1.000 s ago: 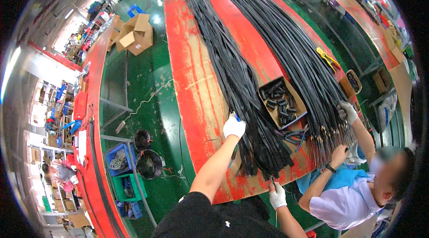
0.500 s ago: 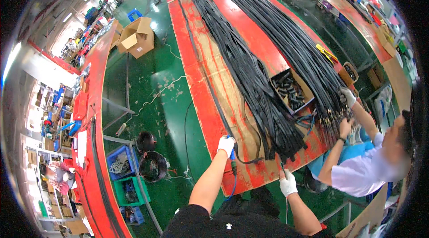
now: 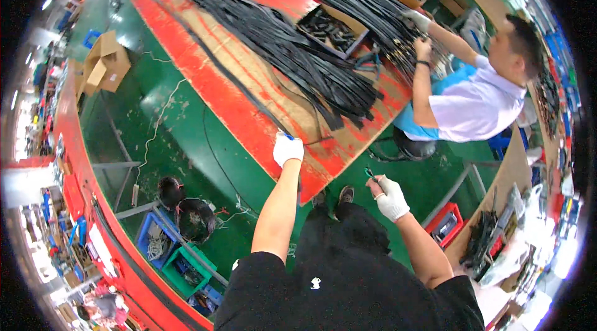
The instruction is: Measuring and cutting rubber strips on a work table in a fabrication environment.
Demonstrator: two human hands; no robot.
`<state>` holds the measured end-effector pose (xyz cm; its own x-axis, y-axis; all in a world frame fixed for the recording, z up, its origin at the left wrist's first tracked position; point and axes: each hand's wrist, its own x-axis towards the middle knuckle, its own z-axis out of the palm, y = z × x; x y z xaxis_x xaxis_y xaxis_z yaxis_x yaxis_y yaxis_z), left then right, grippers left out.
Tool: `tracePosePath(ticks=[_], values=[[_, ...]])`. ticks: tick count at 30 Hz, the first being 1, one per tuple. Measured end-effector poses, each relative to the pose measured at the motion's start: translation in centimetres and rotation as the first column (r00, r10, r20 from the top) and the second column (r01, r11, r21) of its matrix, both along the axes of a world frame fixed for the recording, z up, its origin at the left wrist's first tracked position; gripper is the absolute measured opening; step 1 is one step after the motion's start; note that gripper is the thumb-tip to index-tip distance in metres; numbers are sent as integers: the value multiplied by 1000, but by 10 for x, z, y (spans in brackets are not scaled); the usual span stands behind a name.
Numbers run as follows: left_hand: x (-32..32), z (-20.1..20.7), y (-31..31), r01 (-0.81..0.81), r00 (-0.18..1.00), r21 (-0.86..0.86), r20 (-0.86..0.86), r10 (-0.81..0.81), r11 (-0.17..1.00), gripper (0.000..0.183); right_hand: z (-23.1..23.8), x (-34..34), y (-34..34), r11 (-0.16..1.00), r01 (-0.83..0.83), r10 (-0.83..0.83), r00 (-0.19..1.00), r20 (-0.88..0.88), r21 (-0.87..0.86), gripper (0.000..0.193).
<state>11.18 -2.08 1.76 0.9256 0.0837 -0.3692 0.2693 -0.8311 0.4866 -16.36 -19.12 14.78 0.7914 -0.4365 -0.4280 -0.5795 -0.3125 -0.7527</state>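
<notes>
As L hand (image 3: 288,149) sits at the left edge of the table (image 3: 314,175), nr the near corner, R hand (image 3: 392,200) hangs past the end edge, over green floor (image 3: 186,138). Open floor also runs btwn the table's left edge & a red side bench (image 3: 71,132); the co-worker (image 3: 476,110) takes up the right end, well apart from R hand.

L fingers are closed round a blue item (image 3: 287,135), mostly hidden; R thumb & fingers pinch a small green/dark item (image 3: 369,173), too tiny to ID. A lone black strip (image 3: 249,97) runs the table's left side up to L hand; can't tell if gripped. To its right lie black strips (image 3: 273,38), flat, slightly shiny, loosely bunched w/ uneven ends, beside a cardboard tray (image 3: 349,18) of short black pieces.
</notes>
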Motion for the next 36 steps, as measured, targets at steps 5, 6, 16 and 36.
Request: tracePosePath(ticks=[5,6,16,36], values=[[-28,18,-21,420,889,115,147,-434,900,35,-20,-40,6,999,-44,44,999,11,-32,26],[-30,8,-24,437,884,117,128,-450,892,35,-23,-45,9,997,-68,68,998,-4,-31,26],[-42,-15,-30,327,939,87,83,-334,941,47,-79,-128,42,991,-121,121,993,-2,62,25],[-135,42,-44,588,805,207,-63,-589,782,50,-105,-172,15,997,-12,9,999,44,71,25]])
